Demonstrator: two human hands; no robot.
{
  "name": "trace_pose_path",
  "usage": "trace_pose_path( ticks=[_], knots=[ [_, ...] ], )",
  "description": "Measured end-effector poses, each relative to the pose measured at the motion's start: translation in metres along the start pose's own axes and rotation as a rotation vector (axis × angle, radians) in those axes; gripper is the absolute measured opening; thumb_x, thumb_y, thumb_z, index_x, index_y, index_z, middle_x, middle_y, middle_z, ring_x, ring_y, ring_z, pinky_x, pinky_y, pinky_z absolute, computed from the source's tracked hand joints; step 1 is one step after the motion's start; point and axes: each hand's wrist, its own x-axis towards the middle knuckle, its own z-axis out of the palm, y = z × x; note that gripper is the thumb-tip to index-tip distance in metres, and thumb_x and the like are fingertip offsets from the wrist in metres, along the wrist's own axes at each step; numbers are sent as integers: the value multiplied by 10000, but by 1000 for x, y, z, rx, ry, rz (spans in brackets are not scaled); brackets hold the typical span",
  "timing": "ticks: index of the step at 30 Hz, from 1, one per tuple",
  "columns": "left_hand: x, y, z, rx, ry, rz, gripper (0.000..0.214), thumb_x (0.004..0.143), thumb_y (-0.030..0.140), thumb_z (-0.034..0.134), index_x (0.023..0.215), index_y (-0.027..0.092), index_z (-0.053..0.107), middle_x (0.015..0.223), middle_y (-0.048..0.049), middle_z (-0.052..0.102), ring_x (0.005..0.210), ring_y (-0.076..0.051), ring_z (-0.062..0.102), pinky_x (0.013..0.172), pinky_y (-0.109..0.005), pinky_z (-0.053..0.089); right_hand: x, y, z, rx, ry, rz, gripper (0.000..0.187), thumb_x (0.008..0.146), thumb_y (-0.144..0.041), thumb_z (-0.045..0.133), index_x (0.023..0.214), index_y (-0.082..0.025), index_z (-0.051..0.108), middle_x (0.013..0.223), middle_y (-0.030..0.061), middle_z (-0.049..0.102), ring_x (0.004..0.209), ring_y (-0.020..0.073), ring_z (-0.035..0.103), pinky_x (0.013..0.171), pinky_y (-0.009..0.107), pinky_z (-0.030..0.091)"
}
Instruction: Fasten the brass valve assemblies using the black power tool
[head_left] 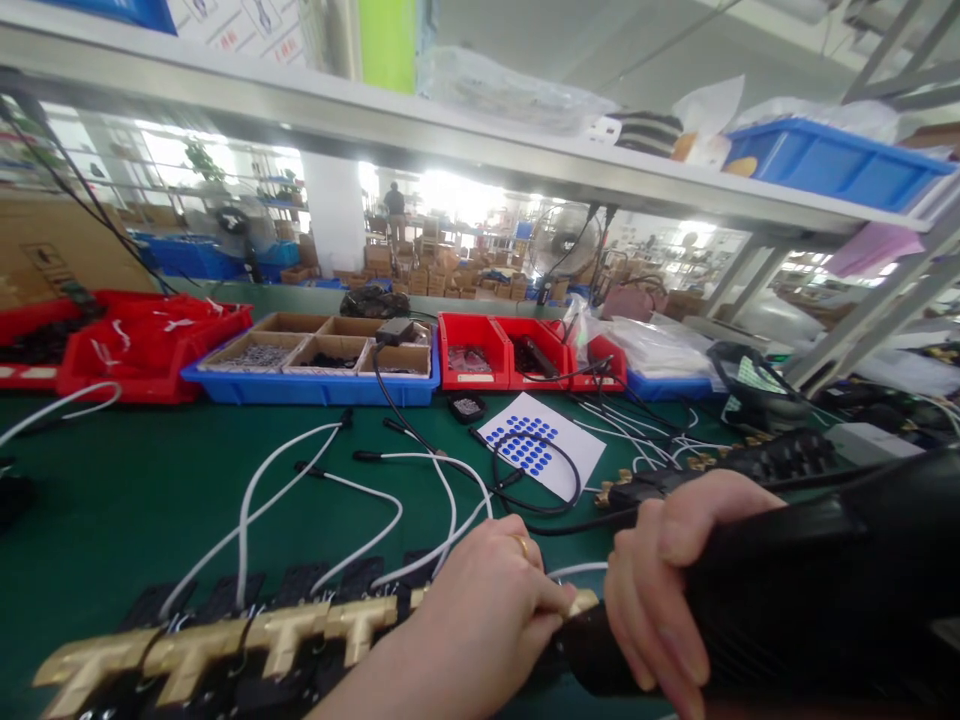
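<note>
My left hand (487,605), with a ring on one finger, is closed in a pinch beside a small brass fitting (583,602); what lies between its fingertips is hidden. My right hand (660,590) wraps around a bulky black handheld tool (810,580), whose narrow end reaches left, close to my left fingertips. The tool's exact kind does not show. Along the near edge lies a row of brass T-shaped fittings (281,635) on black valve-like bodies. White cables (251,490) with black plugs rise from them and curve over the green table (187,480).
Behind stand a blue tray (315,390) with cardboard compartments and several red bins (472,350). A white sheet of blue stickers (585,455) lies under a looped black cable (574,480). More brass-ended black assemblies (780,455) sit at right. A shelf (480,140) spans overhead.
</note>
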Motion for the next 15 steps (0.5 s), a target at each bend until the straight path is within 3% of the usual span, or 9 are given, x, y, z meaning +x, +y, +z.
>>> trace_pose_path(
  ticks=[3,7,9,15],
  knots=[
    [-1,-3,4,1,17,7,250,825,54,679,611,181,653,651,25,628,696,-123,511,607,-269,365,5,1,-3,86,-24,25,440,792,-717,730,872,-285,712,470,-14,583,311,187,507,359,287,450],
    [-3,-7,12,-18,78,23,257,842,72,659,620,199,659,620,29,586,700,-135,493,615,-282,351,18,-1,-27,168,-385,295,345,803,-611,766,927,-291,728,547,38,679,430,258,641,447,362,542],
    [-4,-8,16,-44,98,7,264,851,95,669,610,201,659,614,31,576,707,-133,502,628,-280,364,24,0,-38,159,-503,416,356,781,-607,786,906,-278,737,544,47,686,454,272,665,458,370,554],
    [-6,-11,19,-90,89,-15,212,852,104,679,698,238,739,633,39,607,746,-141,546,646,-292,394,33,2,-31,56,-497,384,467,773,-684,773,685,-230,706,468,39,649,354,278,631,375,373,555]
  ],
)
